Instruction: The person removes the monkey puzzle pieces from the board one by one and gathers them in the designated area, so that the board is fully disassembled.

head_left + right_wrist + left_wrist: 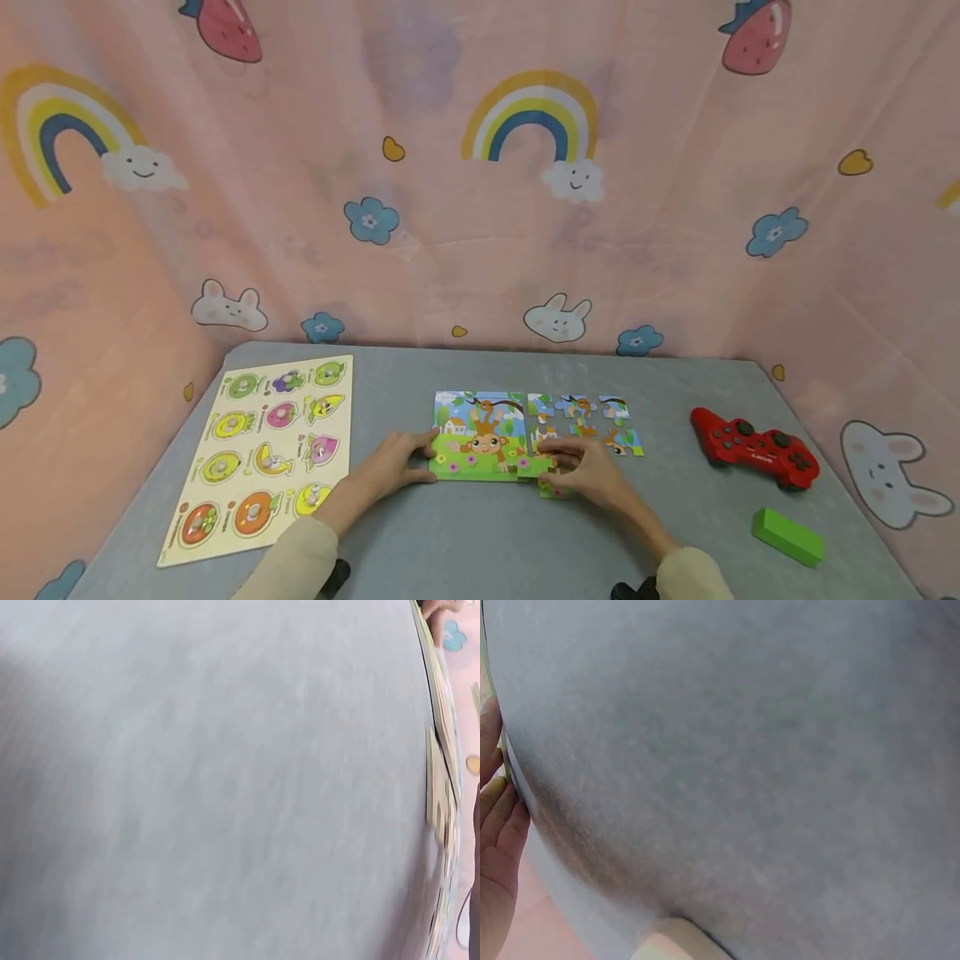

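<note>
A monkey jigsaw puzzle (480,437) lies flat on the grey table in the head view. My left hand (396,461) holds its left edge, thumb near the lower corner and fingers higher up. Those fingers (496,817) show against the edge in the left wrist view. At the puzzle's lower right corner, my right hand (588,473) pinches a green puzzle piece (534,466), which overlaps the picture's edge. Another green piece (554,490) lies just below that hand. Several loose pieces (577,407) with monkey and leaf parts lie to the right of the puzzle, partly behind the hand.
A cream board (292,417) with fruit pictures lies at the left. On the right are a red game controller (753,448) and a green block (787,537). A pink patterned curtain (465,250) hangs behind the table (450,542).
</note>
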